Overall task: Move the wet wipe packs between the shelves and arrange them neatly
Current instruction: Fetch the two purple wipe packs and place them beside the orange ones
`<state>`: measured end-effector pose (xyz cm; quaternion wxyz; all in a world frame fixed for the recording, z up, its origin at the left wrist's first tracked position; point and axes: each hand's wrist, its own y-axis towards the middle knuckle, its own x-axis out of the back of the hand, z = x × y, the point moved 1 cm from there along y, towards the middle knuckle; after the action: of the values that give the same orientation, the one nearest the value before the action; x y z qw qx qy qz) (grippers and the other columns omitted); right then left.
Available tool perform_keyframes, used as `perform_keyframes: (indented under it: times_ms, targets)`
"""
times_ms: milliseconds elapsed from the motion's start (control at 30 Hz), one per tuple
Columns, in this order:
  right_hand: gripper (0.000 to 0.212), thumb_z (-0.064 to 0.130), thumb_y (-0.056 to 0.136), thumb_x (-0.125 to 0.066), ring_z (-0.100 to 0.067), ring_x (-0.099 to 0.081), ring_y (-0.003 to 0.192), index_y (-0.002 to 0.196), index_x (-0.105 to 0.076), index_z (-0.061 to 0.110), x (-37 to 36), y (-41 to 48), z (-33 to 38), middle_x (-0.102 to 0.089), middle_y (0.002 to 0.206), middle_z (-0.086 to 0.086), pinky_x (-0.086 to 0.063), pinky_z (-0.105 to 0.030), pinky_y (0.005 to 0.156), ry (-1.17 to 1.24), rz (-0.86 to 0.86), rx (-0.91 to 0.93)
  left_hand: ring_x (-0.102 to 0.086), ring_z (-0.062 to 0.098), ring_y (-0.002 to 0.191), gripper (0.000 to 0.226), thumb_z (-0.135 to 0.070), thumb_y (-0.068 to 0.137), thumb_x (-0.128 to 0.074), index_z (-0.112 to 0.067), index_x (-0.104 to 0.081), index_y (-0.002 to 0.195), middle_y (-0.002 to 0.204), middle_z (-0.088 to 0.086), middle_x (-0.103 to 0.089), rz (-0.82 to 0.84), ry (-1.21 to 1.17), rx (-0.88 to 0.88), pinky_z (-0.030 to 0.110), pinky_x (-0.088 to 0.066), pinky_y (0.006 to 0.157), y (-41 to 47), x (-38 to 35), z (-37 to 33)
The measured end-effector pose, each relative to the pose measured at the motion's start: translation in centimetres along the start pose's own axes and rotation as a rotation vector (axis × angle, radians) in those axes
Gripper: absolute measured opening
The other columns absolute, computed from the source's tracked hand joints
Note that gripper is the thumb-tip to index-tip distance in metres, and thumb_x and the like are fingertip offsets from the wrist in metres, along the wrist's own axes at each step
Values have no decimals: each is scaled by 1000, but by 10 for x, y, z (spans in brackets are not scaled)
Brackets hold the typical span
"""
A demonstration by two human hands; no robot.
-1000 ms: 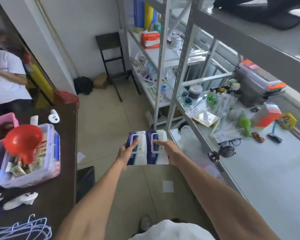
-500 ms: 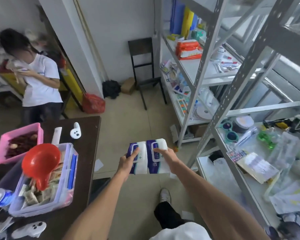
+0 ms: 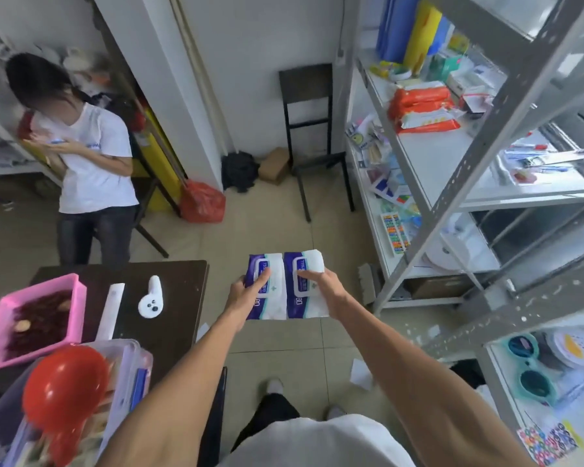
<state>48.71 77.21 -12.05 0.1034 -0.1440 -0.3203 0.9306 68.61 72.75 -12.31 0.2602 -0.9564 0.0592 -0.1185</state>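
Note:
I carry two blue-and-white wet wipe packs side by side in front of me, above the floor. My left hand (image 3: pixel 246 294) grips the left pack (image 3: pixel 271 298) with the thumb on top. My right hand (image 3: pixel 326 291) grips the right pack (image 3: pixel 304 264) the same way. Orange wet wipe packs (image 3: pixel 422 107) lie stacked on a shelf of the far grey metal rack (image 3: pixel 415 153) at the right. A nearer metal rack (image 3: pixel 526 318) stands at the lower right.
A dark table (image 3: pixel 179 291) at my left holds a pink tray (image 3: pixel 4 315), a clear box with a red scoop (image 3: pixel 61 389) and a white controller (image 3: pixel 150 299). A person in a white shirt (image 3: pixel 91 163) stands beyond it. A black chair (image 3: pixel 312 136) stands by the wall.
My view has turned left and forward, away from the near rack's cluttered shelf. The far rack and the person have come closer into view. Both hands still hold the two packs.

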Motion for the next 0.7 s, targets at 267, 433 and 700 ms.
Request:
perform_keyframes:
  times_ms: [267,433,700]
  targets:
    - [14,13,86,-76,-23,-71,71,99,-70,13,-45,140,71,-74,91,-11,-62,-37,61,-64,-73,-43,-78,25,94,45,-45,88,-80,-11,-70,117,110,10,-79,87,-67,68,29,-61,69,159,30,-39]
    - [30,13,83,-78,-31,-73,85,111,-70,7,-76,210,130,-76,108,-22,-63,-51,82,-83,-92,-26,-76,29,93,35,-39,90,-78,-13,-68,111,106,10,-78,144,-90,89,34,-60,73,244,49,-87]
    - [29,13,82,-79,-32,-73,89,109,-71,9,-82,298,211,-75,112,-23,-61,-54,88,-14,-151,-8,-77,30,95,35,-38,90,-78,-16,-69,116,107,9,-79,199,-101,47,38,-62,78,352,41,-164]
